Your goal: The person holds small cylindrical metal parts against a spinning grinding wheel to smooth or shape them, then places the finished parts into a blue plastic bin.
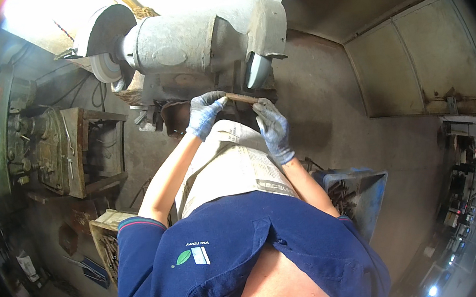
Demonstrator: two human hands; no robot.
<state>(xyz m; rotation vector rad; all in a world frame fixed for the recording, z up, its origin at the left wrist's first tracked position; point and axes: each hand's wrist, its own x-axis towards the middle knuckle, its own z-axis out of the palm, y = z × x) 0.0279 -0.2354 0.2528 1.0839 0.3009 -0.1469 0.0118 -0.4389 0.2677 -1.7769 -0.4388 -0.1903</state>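
Both my hands wear blue and grey work gloves. Between them, above my lap, lies a short, slim brownish bar (241, 98), roughly level. My left hand (206, 115) pinches its left end, and my right hand (272, 123) has its fingertips closed at the right end. Just beyond them stands a grey bench grinder (176, 44). Its right grinding wheel (258, 71) sits under a metal guard, a little beyond the bar and apart from it. The left wheel (105, 68) shows below its own guard. Newspaper (234, 166) covers my lap.
A rusty container (177, 119) stands under the grinder. At my right is a blue bin (371, 193) holding metal pieces; at my left, a wooden box (106, 233) of similar parts. A green machine (43, 144) on a wooden stand occupies the left. Metal panels (413, 63) stand at the right.
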